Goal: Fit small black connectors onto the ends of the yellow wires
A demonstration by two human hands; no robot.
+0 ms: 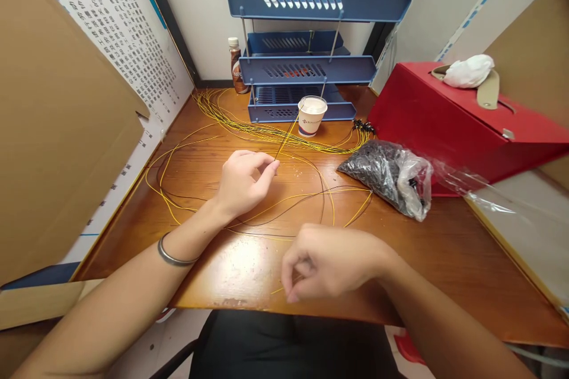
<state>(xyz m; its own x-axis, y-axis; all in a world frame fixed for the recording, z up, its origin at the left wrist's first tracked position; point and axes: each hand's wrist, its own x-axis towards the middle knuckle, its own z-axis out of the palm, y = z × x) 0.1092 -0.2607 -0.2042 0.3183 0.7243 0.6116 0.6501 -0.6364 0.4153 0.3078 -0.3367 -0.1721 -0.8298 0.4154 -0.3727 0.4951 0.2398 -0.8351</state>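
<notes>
My left hand (249, 180) is closed in a pinch on thin wires, one dark and one yellow. Their ends (291, 130) slant up from the fingertips to the rim of a white paper cup (310, 118). Nearer the table's front edge, my right hand (333, 260) is curled and slightly blurred. A short piece of yellow wire (276, 291) pokes out beside its fingertips; the rest of its grip is hidden. Loose loops of yellow and dark wire (166, 189) lie on the wooden table around and between both hands.
Behind the hands lies a long bundle of yellow and black wires (267, 129), its black connectors (363, 125) at the right. A plastic bag of small black parts (377, 174) sits before a red box (422, 112). A blue tiered rack (306, 68) and brown bottle (237, 68) stand behind.
</notes>
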